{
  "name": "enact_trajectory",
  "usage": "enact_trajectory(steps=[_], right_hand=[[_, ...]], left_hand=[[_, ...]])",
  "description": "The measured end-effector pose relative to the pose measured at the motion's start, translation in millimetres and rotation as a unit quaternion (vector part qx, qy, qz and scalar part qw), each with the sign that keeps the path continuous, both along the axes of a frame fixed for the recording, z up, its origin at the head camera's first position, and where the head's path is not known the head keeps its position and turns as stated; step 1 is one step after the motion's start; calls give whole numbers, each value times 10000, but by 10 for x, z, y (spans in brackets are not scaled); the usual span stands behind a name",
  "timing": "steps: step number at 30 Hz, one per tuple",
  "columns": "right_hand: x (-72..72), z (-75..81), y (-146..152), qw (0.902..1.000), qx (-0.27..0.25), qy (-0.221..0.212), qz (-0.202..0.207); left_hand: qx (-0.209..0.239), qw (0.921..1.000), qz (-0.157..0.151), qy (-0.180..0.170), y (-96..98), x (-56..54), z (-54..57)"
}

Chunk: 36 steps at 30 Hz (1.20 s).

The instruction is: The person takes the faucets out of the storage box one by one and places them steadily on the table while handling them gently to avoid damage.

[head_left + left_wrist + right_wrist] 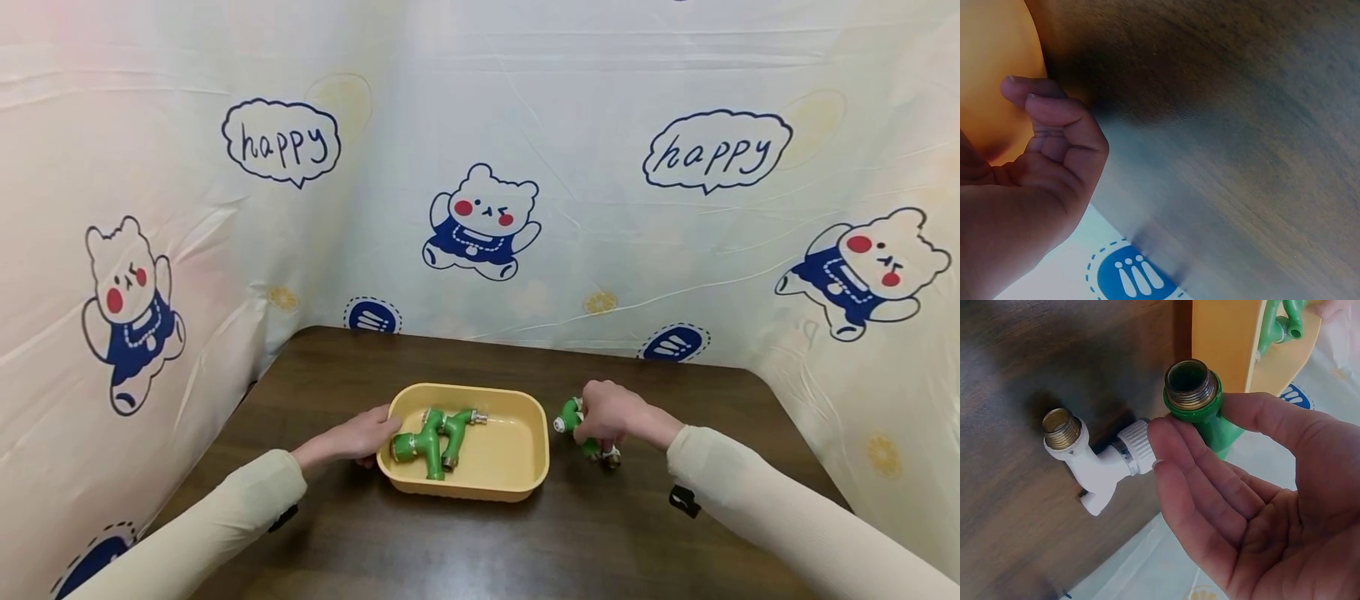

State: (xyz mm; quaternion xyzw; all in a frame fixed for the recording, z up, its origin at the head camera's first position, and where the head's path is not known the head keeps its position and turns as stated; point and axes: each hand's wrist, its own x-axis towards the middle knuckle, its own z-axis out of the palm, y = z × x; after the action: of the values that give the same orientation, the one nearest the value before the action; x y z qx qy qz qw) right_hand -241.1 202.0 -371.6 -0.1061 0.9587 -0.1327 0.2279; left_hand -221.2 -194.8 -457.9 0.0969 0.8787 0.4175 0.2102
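Observation:
My left hand grips the left rim of a yellow plastic basin. Inside the basin lie two green faucets, a thicker one and a slimmer one with a metal tip. To the right of the basin, my right hand pinches another green faucet between thumb and fingers, its brass threaded end toward the wrist camera. Beside those fingertips, a white faucet with a ribbed knob and a brass thread lies on the table; in the head view the hand mostly hides it.
The dark wooden table carries the basin near its middle. Behind and on both sides hangs a pale curtain printed with bears and lettering, close to the table's edges.

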Motion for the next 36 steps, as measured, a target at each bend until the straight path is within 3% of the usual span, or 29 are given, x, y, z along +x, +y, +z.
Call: enact_trajectory(steps=[9, 18, 27, 30, 32, 36], right_hand=[[7, -20, 76, 10000, 64, 27, -16], [-8, -80, 129, 9999, 64, 97, 26], [-2, -111, 172, 9999, 131, 113, 4], [6, -108, 184, 9999, 135, 96, -29], [9, -105, 194, 9999, 132, 84, -46], [8, -108, 220, 9999, 105, 40, -73]], left_hand=[[-99, 9999, 82, 14, 21, 0, 11], [167, 9993, -312, 108, -66, -46, -60], [-71, 10000, -18, 37, -11, -21, -37], [-35, 9999, -130, 16, -48, -54, -71], [102, 9993, -349, 94, -142, -155, -240], [159, 9992, -369, 86, -150, -152, -243]])
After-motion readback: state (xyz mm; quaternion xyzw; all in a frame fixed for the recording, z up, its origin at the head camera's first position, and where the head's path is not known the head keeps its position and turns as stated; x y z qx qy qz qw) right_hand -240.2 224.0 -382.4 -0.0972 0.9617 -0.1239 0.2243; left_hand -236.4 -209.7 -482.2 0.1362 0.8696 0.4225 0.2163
